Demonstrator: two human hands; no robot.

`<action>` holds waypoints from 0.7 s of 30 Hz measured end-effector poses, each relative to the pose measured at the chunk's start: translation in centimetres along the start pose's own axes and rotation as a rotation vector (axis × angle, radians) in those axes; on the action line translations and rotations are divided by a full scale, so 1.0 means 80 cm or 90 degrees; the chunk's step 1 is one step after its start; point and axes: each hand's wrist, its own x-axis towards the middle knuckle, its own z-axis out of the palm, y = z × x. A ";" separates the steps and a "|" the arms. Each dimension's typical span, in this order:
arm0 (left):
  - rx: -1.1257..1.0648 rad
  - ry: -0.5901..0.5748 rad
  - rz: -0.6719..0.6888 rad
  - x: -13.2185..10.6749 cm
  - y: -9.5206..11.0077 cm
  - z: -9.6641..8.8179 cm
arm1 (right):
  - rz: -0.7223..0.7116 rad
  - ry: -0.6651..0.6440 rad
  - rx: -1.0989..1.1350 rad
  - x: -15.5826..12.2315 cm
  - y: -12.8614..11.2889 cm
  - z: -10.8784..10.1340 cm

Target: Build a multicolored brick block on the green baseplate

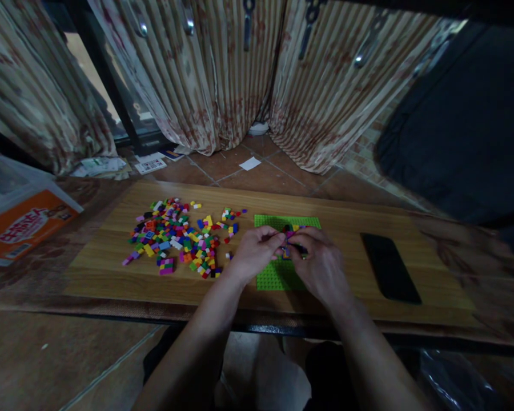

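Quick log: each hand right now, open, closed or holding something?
Left hand: fingers bent in at the bricks over the green baseplate; grip cannot be told.
Right hand: fingers curled at the same bricks; whether it holds one cannot be told.

A dark flat rectangle lies toward the right end of the table; a translucent container with an orange label stands at far left. Striped curtains hang beyond, near a white paper on the tiled floor.
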 end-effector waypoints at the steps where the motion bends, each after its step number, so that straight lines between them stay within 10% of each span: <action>1: 0.000 -0.001 0.000 0.000 -0.001 0.000 | 0.002 0.003 0.006 0.000 0.000 0.000; 21: 0.012 0.003 -0.020 0.007 -0.006 0.004 | 0.122 0.088 0.146 0.003 0.016 -0.007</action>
